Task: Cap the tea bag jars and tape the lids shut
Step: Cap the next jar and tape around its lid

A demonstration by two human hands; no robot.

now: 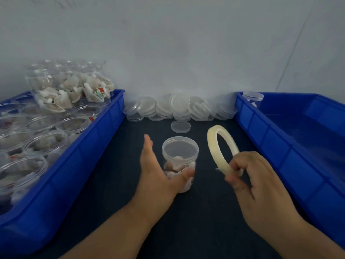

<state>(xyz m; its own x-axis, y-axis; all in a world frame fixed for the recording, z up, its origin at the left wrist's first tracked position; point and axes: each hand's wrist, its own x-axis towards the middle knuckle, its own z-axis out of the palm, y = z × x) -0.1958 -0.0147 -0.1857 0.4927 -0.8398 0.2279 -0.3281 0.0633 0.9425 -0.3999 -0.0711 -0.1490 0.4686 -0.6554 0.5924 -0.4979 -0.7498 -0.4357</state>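
Lid's on, tape comes next

The left blue bin (104,131) holds the uncapped tea bag jars (72,122) waiting their turn. Our left hand (155,169) sits straight-fingered beside the capped jar (180,161) mid-table, thumb on its front, not really wrapped round it. Our right hand (257,184) pinches the tape roll (222,148) by its lower edge, held up clear of the jar. We'd firm up the left hold so the jar can't spin, then lay tape across the seam under the lid (180,149) and press it down. The right blue bin (270,139) has one capped jar (253,99) in its far corner.
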